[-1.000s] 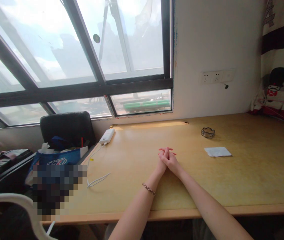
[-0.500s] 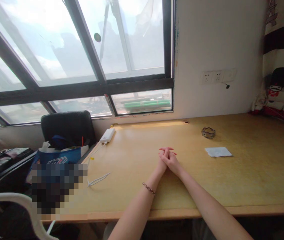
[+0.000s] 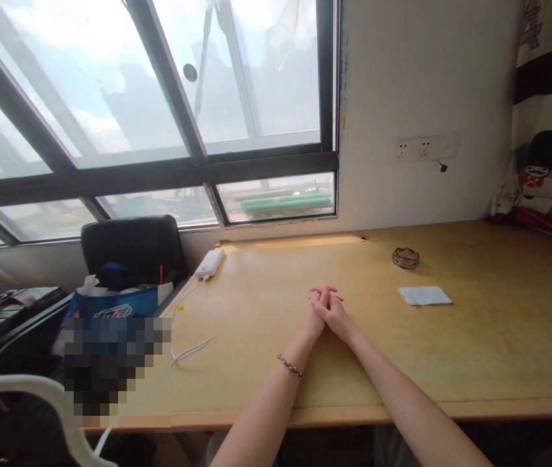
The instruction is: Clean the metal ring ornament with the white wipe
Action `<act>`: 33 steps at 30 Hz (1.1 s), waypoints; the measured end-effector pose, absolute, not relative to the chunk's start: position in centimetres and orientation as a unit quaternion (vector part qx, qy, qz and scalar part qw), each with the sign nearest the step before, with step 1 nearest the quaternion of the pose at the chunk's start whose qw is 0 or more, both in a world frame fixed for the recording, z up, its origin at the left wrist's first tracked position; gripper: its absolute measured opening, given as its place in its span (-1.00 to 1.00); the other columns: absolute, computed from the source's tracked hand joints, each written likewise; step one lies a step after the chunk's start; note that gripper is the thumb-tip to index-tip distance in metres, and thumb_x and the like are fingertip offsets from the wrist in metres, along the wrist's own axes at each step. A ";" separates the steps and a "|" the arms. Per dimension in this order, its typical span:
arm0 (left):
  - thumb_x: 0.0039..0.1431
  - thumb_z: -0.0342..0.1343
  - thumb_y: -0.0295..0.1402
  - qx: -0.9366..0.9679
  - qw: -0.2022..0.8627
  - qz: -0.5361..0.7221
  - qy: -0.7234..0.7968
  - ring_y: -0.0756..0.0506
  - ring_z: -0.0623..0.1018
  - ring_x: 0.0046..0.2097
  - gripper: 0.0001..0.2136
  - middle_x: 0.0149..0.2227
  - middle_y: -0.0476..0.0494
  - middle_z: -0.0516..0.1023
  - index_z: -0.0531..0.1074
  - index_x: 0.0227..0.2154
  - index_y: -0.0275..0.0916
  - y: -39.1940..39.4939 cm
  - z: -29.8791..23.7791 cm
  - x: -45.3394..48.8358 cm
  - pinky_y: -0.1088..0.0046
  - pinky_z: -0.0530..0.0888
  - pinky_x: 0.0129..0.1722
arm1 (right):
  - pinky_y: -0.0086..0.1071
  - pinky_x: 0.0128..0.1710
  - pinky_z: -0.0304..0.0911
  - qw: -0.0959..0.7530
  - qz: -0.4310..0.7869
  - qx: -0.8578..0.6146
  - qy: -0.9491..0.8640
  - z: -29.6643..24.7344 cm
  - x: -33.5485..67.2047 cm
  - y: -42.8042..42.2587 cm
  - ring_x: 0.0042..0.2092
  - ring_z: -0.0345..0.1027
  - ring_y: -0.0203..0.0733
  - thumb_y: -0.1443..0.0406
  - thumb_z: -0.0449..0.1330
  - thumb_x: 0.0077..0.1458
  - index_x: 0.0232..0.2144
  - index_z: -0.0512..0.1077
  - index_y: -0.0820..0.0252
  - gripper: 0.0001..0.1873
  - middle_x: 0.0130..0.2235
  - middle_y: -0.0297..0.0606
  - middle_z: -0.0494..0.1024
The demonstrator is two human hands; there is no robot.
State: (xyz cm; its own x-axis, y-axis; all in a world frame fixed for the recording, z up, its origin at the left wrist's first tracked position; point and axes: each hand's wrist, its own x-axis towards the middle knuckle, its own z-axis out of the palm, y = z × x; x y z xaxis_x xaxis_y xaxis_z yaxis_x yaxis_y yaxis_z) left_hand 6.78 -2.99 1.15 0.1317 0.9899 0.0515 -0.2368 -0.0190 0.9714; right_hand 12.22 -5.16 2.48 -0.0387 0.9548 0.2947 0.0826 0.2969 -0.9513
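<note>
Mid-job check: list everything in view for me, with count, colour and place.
desk: one, light wood, middle and right
paper sheet: one, white, on the desk right of the hands
round dish: one, dark and glassy, beyond the paper sheet
charger block: one, white, desk's far left corner
cable: one, white, desk's left edge
chair: one, black, left of the desk
bag: one, blue, on the chair
wall sockets: one row, white, above the desk
window: one, dark frame, upper left
curtain: one, white, red and black, far right
bracelet: one, brownish, left wrist
left hand, right hand: clasped together on the desk, holding nothing
</note>
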 end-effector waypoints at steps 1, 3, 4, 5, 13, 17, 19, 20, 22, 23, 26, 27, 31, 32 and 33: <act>-0.03 -0.07 -0.02 0.478 0.579 0.531 0.394 -0.10 0.48 -0.43 -0.61 -0.53 -0.19 0.49 0.35 -0.48 -0.31 -3.0 1.1 6.8 0.40 0.39 -0.41 | -0.25 -0.19 0.25 0.542 0.403 -0.433 -0.597 2.4 12.2 -5.1 -0.23 0.34 -0.14 0.22 0.06 -0.09 -0.20 0.34 0.20 -0.65 -0.30 -0.21 0.46; -0.03 -0.08 -0.01 0.474 0.574 0.537 0.396 -0.09 0.48 -0.45 -0.61 -0.56 -0.17 0.47 0.33 -0.54 -0.30 -2.9 1.0 7.0 0.40 0.38 -0.43 | -0.26 -0.20 0.25 0.543 0.402 -0.432 -0.597 2.3 12.2 -5.1 -0.23 0.34 -0.15 0.22 0.06 -0.09 -0.20 0.34 0.19 -0.66 -0.30 -0.21 0.46; -0.04 -0.08 -0.01 0.473 0.571 0.541 0.397 -0.09 0.47 -0.46 -0.61 -0.58 -0.16 0.46 0.31 -0.57 -0.30 -2.8 1.0 7.1 0.41 0.38 -0.44 | -0.26 -0.20 0.26 0.543 0.402 -0.431 -0.598 2.3 12.2 -5.1 -0.24 0.34 -0.15 0.23 0.05 -0.08 -0.20 0.33 0.19 -0.66 -0.30 -0.21 0.46; -0.05 -0.07 -0.01 0.473 0.567 0.545 0.397 -0.08 0.46 -0.48 -0.61 -0.60 -0.15 0.45 0.29 -0.60 -0.29 -2.8 1.0 7.2 0.41 0.37 -0.45 | -0.27 -0.21 0.26 0.542 0.401 -0.430 -0.600 2.2 12.2 -5.1 -0.24 0.34 -0.16 0.23 0.05 -0.08 -0.20 0.33 0.20 -0.66 -0.30 -0.21 0.46; -0.06 -0.07 0.00 0.474 0.561 0.551 0.396 -0.03 0.41 -0.54 -0.61 -0.62 -0.11 0.40 0.25 -0.62 -0.28 -2.7 0.8 7.4 0.44 0.34 -0.50 | -0.31 -0.18 0.25 0.541 0.397 -0.418 -0.613 2.2 12.3 -5.1 -0.21 0.33 -0.20 0.24 0.03 -0.04 -0.18 0.29 0.21 -0.67 -0.26 -0.21 0.43; -0.07 -0.06 0.00 0.472 0.559 0.553 0.400 -0.03 0.40 -0.54 -0.62 -0.63 -0.10 0.39 0.24 -0.62 -0.28 -2.6 0.6 7.5 0.44 0.34 -0.50 | -0.30 -0.18 0.25 0.546 0.393 -0.423 -0.606 2.3 12.3 -5.1 -0.22 0.33 -0.20 0.23 0.04 -0.05 -0.19 0.29 0.22 -0.67 -0.26 -0.20 0.43; -0.07 -0.06 -0.01 0.464 0.561 0.557 0.399 -0.03 0.41 -0.53 -0.63 -0.63 -0.08 0.38 0.23 -0.60 -0.27 -2.6 0.6 7.5 0.44 0.34 -0.49 | -0.29 -0.18 0.24 0.545 0.393 -0.424 -0.607 2.3 12.3 -5.2 -0.22 0.33 -0.19 0.23 0.03 -0.04 -0.19 0.29 0.22 -0.68 -0.26 -0.20 0.43; -0.07 -0.06 -0.01 0.463 0.563 0.557 0.399 -0.03 0.40 -0.53 -0.63 -0.63 -0.08 0.38 0.23 -0.60 -0.27 -2.6 0.6 7.5 0.44 0.34 -0.49 | -0.29 -0.17 0.24 0.544 0.393 -0.425 -0.608 2.3 12.3 -5.2 -0.22 0.33 -0.19 0.23 0.03 -0.04 -0.19 0.29 0.22 -0.68 -0.26 -0.20 0.43; -0.07 -0.06 0.00 0.464 0.566 0.552 0.399 -0.02 0.40 -0.54 -0.63 -0.62 -0.08 0.38 0.23 -0.60 -0.27 -2.8 0.8 7.5 0.43 0.34 -0.48 | -0.29 -0.18 0.24 0.543 0.392 -0.425 -0.609 2.4 12.3 -5.3 -0.22 0.33 -0.19 0.23 0.03 -0.04 -0.19 0.30 0.21 -0.68 -0.26 -0.20 0.43; -0.07 -0.06 0.00 0.465 0.568 0.550 0.398 -0.03 0.40 -0.54 -0.63 -0.62 -0.08 0.38 0.22 -0.60 -0.27 -2.8 0.9 7.5 0.43 0.33 -0.48 | -0.30 -0.18 0.25 0.543 0.392 -0.425 -0.609 2.5 12.3 -5.3 -0.22 0.33 -0.19 0.23 0.03 -0.04 -0.19 0.30 0.21 -0.68 -0.26 -0.20 0.44; -0.06 -0.06 -0.01 0.471 0.568 0.553 0.386 -0.04 0.40 -0.52 -0.63 -0.61 -0.07 0.37 0.23 -0.60 -0.27 -2.9 1.1 7.5 0.42 0.34 -0.46 | -0.30 -0.19 0.25 0.545 0.396 -0.418 -0.610 2.6 12.3 -5.3 -0.23 0.33 -0.20 0.23 0.03 -0.04 -0.19 0.29 0.21 -0.68 -0.27 -0.21 0.43; -0.06 -0.06 -0.01 0.473 0.566 0.556 0.384 -0.04 0.41 -0.51 -0.63 -0.61 -0.07 0.37 0.23 -0.61 -0.27 -2.9 1.1 7.5 0.42 0.34 -0.46 | -0.30 -0.19 0.25 0.545 0.397 -0.417 -0.610 2.6 12.4 -5.3 -0.23 0.33 -0.20 0.23 0.03 -0.04 -0.19 0.29 0.20 -0.68 -0.27 -0.21 0.43; -0.07 -0.06 0.00 0.476 0.559 0.555 0.391 -0.05 0.41 -0.51 -0.63 -0.63 -0.06 0.34 0.23 -0.62 -0.26 -2.7 1.0 7.5 0.41 0.33 -0.46 | -0.30 -0.19 0.26 0.544 0.398 -0.416 -0.611 2.4 12.3 -5.1 -0.23 0.34 -0.19 0.23 0.04 -0.05 -0.19 0.30 0.21 -0.67 -0.28 -0.22 0.43; -0.07 -0.06 0.00 0.477 0.559 0.553 0.393 -0.06 0.41 -0.51 -0.63 -0.63 -0.05 0.34 0.23 -0.62 -0.26 -2.7 0.9 7.5 0.41 0.33 -0.46 | -0.30 -0.19 0.26 0.545 0.397 -0.416 -0.610 2.3 12.3 -5.1 -0.23 0.34 -0.19 0.22 0.04 -0.06 -0.19 0.30 0.21 -0.67 -0.28 -0.21 0.43; -0.07 -0.06 0.00 0.479 0.558 0.551 0.393 -0.06 0.42 -0.51 -0.63 -0.63 -0.05 0.34 0.23 -0.61 -0.27 -2.6 0.8 7.5 0.41 0.34 -0.46 | -0.30 -0.19 0.26 0.546 0.397 -0.416 -0.610 2.2 12.3 -5.0 -0.23 0.34 -0.19 0.22 0.04 -0.06 -0.19 0.30 0.22 -0.67 -0.28 -0.21 0.43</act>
